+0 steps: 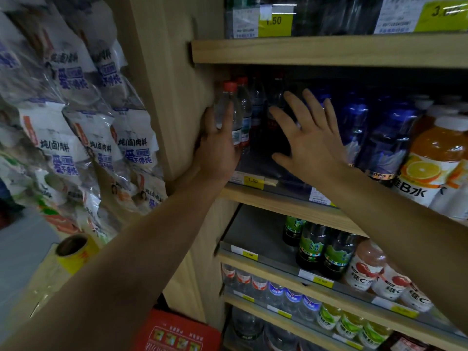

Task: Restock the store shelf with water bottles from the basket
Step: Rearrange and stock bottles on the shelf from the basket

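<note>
A clear water bottle [229, 107] with a red cap stands upright at the far left end of the middle shelf [283, 198], against the wooden side panel. My left hand [219, 145] is wrapped around its lower half. More red-capped water bottles [244, 107] stand right behind it. My right hand [307, 133] is spread flat with fingers apart, in front of the dark gap beside those bottles, holding nothing. A red basket [177, 330] shows at the bottom edge, below my left arm.
Blue soda-water bottles [385, 138] and an orange drink bottle [430, 158] fill the middle shelf to the right. The lower shelves carry green-labelled, pink and small water bottles. Bagged goods [76, 138] hang left of the wooden panel [172, 97]. A yellow tape roll [73, 252] lies below.
</note>
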A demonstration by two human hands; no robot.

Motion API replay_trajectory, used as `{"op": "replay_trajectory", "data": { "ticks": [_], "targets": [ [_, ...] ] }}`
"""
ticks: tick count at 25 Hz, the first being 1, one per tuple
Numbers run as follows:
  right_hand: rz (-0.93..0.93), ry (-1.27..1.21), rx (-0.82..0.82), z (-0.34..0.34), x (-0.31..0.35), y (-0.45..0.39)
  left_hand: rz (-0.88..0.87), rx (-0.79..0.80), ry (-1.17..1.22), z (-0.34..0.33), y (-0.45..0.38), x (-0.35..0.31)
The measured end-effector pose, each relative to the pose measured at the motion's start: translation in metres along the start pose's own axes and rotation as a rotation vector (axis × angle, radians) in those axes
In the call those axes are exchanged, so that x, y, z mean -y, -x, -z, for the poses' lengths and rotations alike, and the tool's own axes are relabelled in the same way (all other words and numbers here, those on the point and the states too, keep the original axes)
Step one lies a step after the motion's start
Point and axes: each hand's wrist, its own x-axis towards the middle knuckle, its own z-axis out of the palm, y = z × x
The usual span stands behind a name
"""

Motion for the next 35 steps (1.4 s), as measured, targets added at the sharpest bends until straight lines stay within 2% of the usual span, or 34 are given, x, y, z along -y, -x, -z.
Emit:
{"op": "replay_trajectory", "data": {
  "ticks": [2,4,8,12,19,23,27,32,35],
  "targets": [
    [0.021,0.004,0.012,-0.003,0.001,-0.003,-0.152,-0.069,-0.258,0.004,0.005,0.001],
    [0.052,0.038,0.026,-0.006,0.002,-0.005,-0.36,-0.038,-0.418,0.008,0.001,0.004],
    [0.085,0.135,0.057,-0.01,-0.002,-0.008,-0.502,0.024,-0.492,0.0,-0.017,0.017],
    [0.084,0.245,0.068,-0.01,-0.007,-0.009,-0.522,0.067,-0.588,-0.014,-0.027,0.022],
    [0.039,0.311,0.088,-0.014,-0.012,-0.01,-0.432,0.258,-0.462,-0.019,-0.044,0.016],
    [0.025,0.325,0.086,-0.019,-0.012,-0.009,-0.449,0.196,-0.453,-0.029,-0.042,0.017],
    [0.019,0.339,0.063,-0.02,-0.013,-0.012,-0.442,0.048,-0.478,-0.045,-0.046,0.019],
    [0.01,0.355,0.053,-0.024,-0.012,-0.01,-0.441,0.01,-0.479,-0.062,-0.054,0.019],
    [-0.006,0.377,0.053,-0.024,-0.014,-0.01,-0.454,0.05,-0.429,-0.068,-0.059,0.018]
  ]
}}
